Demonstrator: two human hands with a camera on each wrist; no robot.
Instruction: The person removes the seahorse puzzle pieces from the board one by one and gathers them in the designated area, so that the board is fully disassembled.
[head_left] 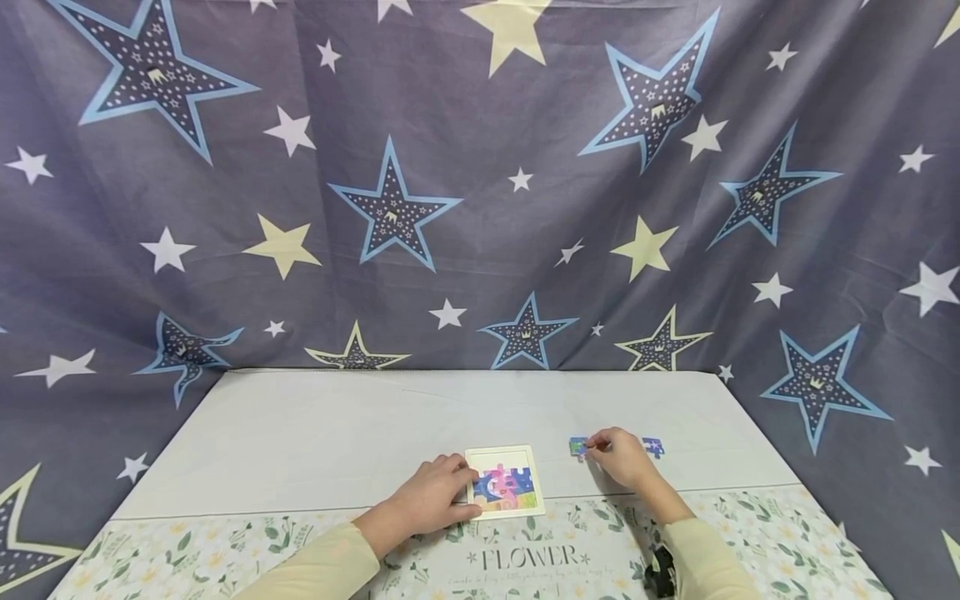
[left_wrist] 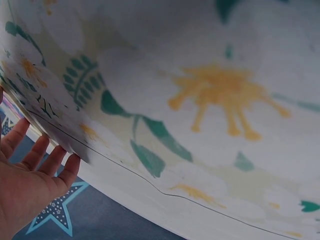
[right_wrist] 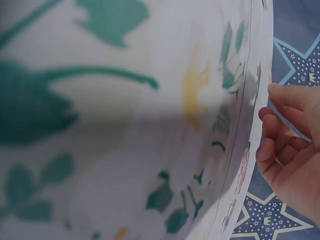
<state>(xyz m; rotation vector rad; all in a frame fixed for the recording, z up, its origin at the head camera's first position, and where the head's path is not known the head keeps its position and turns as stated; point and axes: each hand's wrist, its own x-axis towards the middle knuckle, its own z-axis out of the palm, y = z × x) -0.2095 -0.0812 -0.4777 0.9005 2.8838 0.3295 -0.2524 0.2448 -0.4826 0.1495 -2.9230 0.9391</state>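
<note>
A jigsaw puzzle tray (head_left: 537,481) with a pale frame lies on the table, partly filled with joined pieces showing a pink figure (head_left: 504,485). My left hand (head_left: 429,497) rests at the tray's left side, its thumb at the near corner and fingertips touching the edge. In the left wrist view its fingers (left_wrist: 36,152) lie fairly straight along that edge. To the right, my right hand (head_left: 621,457) pinches a blue-green puzzle piece (head_left: 577,447) with thumb and fingertips, partly hiding it. The right wrist view shows its fingers (right_wrist: 270,122) curled, with the piece hard to make out.
Another blue puzzle piece (head_left: 654,447) lies to the right of my right hand. A floral cloth (head_left: 420,575) marked FLOWER covers the near part of the white table (head_left: 337,433). A star-patterned curtain (head_left: 465,167) hangs behind and at both sides.
</note>
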